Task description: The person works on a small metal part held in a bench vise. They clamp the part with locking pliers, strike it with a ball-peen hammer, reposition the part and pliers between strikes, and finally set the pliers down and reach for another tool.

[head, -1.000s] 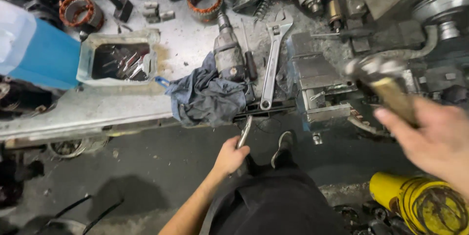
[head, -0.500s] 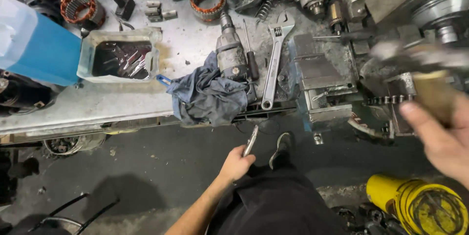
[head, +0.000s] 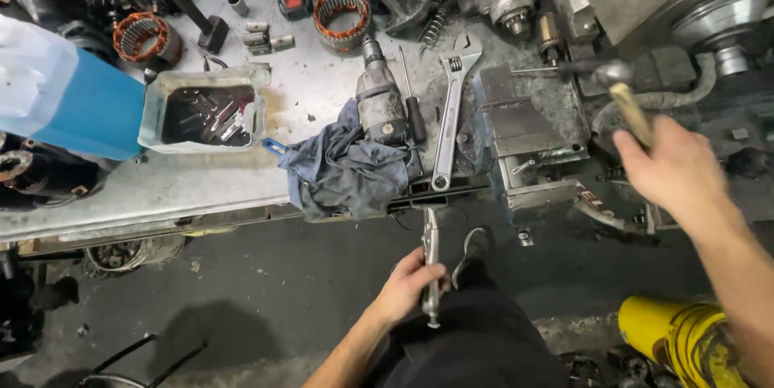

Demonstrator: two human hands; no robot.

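Observation:
My left hand (head: pixel 409 285) is closed around the handles of metal locking pliers (head: pixel 430 263), held below the bench edge with the jaws pointing up at the front of the bench. My right hand (head: pixel 673 170) is raised at the right and grips the wooden handle of a hammer (head: pixel 627 106), whose metal head sits above the bench vise (head: pixel 524 142). An adjustable wrench (head: pixel 450 110), a screwdriver (head: pixel 411 106) and a grey power drill (head: pixel 379 98) lie on the bench, next to a crumpled dark blue rag (head: pixel 343 174).
A shallow tray (head: pixel 205 86) holding dark oily parts sits at the left beside a blue and white jug (head: pixel 68 98). Copper-wound stators (head: pixel 342 13) and motor parts crowd the back. A lathe chuck (head: pixel 717 13) is at upper right, a yellow cylinder (head: pixel 673 336) on the floor.
My right hand has lifted the hammer and moved it left toward the vise. The left hand with the pliers has stayed at the bench's front edge.

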